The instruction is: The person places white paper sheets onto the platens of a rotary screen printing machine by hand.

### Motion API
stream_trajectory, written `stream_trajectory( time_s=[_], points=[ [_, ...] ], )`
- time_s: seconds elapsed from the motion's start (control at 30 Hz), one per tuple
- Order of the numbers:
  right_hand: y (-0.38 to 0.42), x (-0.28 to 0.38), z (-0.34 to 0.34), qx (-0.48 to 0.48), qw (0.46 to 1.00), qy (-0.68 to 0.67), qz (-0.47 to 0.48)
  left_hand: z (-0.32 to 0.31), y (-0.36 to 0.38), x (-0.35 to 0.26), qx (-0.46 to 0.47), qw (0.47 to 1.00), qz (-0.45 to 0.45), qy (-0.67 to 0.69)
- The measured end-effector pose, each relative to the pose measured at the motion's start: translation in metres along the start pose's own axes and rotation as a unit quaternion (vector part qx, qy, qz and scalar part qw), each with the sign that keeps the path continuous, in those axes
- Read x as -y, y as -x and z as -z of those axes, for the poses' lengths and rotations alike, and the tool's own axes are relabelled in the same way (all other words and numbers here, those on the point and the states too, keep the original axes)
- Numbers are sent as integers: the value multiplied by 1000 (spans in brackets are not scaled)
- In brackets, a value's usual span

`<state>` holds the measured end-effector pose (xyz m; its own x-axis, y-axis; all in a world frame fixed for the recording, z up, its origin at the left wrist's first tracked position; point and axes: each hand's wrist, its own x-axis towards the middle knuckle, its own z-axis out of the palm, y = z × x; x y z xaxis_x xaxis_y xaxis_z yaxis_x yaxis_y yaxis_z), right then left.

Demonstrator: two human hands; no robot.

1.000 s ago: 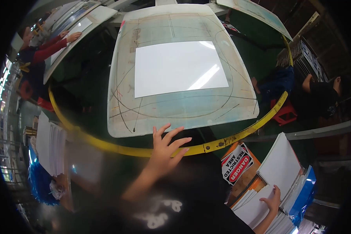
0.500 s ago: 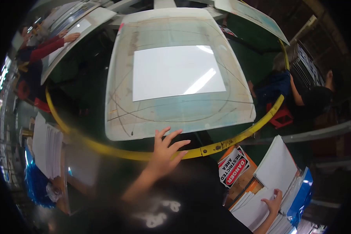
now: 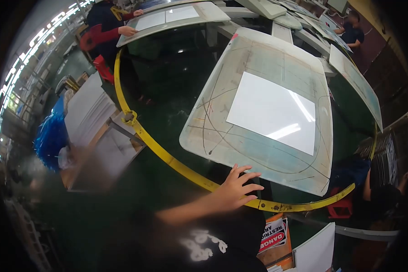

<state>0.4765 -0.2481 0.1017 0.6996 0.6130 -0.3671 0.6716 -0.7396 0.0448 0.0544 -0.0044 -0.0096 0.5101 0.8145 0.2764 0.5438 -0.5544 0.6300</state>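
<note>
My left hand [image 3: 235, 188] reaches out at the near edge of a pale, stained platen [image 3: 204, 131], its fingers spread and holding nothing. Its fingertips overlap the platen's lower rim in this view. On the platen lies a glossy white sheet [image 3: 272, 109], flat, with bright light reflections across its right part. Curved dark lines and bluish stains mark the surface around the sheet. My right hand is out of view. Below and right of my left hand, partly cut off, are a stack of white sheets [image 3: 315, 249] and a red-and-black danger sign [image 3: 274, 236].
A yellow curved rail [image 3: 167, 158] runs between me and the platen. Other platens [image 3: 208, 16] extend around the ring. A co-worker's hand [image 3: 128, 31] rests at the far left one. White sheets [image 3: 88, 113] stand stacked at the left, beside blue plastic [image 3: 50, 136]. A red stool [image 3: 340, 207] is at right.
The view has swung left, so the platen sits further right. My right hand, earlier at the white sheets, has left the view. My left hand stays spread at the platen's edge.
</note>
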Motion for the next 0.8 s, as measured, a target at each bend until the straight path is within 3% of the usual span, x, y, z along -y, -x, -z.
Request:
stream_trajectory(
  time_s=[0.33,0.8],
  points=[
    [12,68,53,-80,994,-44,53,0,3,-1,-9,1000,-2,8],
    [6,113,64,-109,986,-62,113,-2,16,19,-14,999,39,-15]
  ],
)
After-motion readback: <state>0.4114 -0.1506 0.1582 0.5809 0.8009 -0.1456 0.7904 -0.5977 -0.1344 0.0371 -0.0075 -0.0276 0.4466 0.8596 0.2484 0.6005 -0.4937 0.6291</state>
